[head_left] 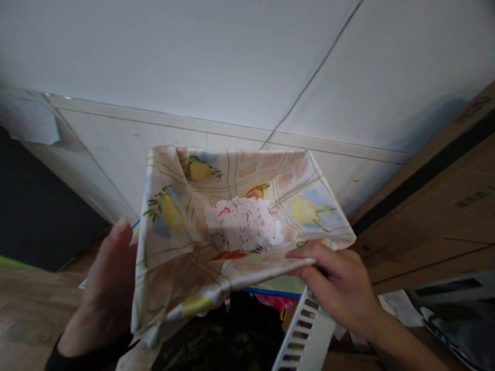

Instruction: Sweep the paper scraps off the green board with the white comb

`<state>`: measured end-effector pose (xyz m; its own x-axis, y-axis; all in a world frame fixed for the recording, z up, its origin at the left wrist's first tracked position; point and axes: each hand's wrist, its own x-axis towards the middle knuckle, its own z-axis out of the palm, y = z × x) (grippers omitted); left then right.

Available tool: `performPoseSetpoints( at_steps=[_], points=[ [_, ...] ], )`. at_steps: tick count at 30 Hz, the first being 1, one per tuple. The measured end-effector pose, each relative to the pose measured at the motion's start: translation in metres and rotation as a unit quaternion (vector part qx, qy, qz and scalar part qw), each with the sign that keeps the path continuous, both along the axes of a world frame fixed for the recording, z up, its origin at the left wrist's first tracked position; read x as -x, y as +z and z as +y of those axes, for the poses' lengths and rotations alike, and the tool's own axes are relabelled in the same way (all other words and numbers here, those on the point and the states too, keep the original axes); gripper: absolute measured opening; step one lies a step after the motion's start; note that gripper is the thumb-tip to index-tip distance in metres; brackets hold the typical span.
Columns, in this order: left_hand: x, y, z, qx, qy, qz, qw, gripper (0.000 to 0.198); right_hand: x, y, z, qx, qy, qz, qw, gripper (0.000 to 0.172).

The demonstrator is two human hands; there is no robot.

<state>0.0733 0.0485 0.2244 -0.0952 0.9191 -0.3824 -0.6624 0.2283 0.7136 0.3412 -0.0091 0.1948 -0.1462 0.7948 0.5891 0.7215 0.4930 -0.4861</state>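
A box-shaped cloth holder (240,175), printed with lemons, oranges and leaves, is in the middle of the head view, its opening facing me. Torn scraps of white paper (245,224), some with reddish marks, lie heaped on its bottom. My right hand (334,275) pinches the near edge of the cloth between thumb and fingers, and that edge is pulled down into a sag. Against the left wall of the holder, my left hand (106,283) grips it from the side, thumb pointing up. The other fingers of that hand are hidden behind the cloth.
Below the holder is a pale green surface with a blue edge (270,292). A white slotted plastic piece (305,335) stands under my right hand. Cardboard boxes (456,206) line the right side, a dark panel (38,206) the left. A white wall (193,56) with a cable stands behind.
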Motion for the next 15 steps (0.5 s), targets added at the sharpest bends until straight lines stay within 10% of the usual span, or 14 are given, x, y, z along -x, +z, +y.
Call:
performPoseSetpoints(
  at_steps=[9, 15],
  points=[
    [0.060, -0.025, -0.048, 0.114, 0.075, 0.000, 0.991, 0.052, 0.076, -0.051, -0.029, -0.002, 0.102, -0.079, 0.992, 0.018],
    [0.126, -0.087, -0.085, 0.215, 0.107, 0.030, 0.970, 0.057, 0.093, -0.056, -0.044, 0.028, 0.163, -0.073, 0.983, 0.025]
  ],
)
